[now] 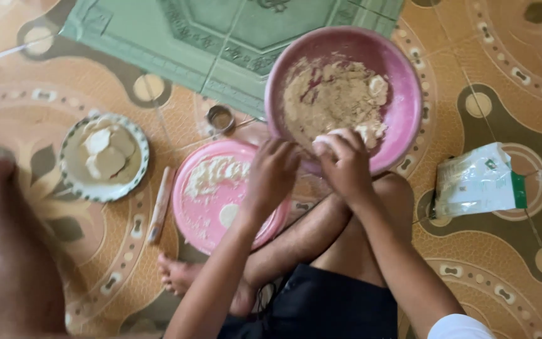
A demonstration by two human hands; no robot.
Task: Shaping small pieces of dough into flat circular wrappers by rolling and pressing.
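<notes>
A pink bowl (406, 100) on the patterned floor holds crumbly beige dough (334, 97). At its near rim my right hand (346, 166) is closed around a small pale lump of dough (324, 141). My left hand (271, 176) is right beside it with fingers curled toward the same lump, over the edge of a pink flat plate (205, 216) dusted with flour. A small round dough disc (228, 215) lies on that plate.
A white patterned plate (70, 176) with flat dough rounds sits at left, a wooden rolling pin (160, 206) beside it. A round metal cutter (220, 118) lies near a green mat (221, 31). A white-green bag (478, 182) is at right. Another person's limb (7, 251) is at far left.
</notes>
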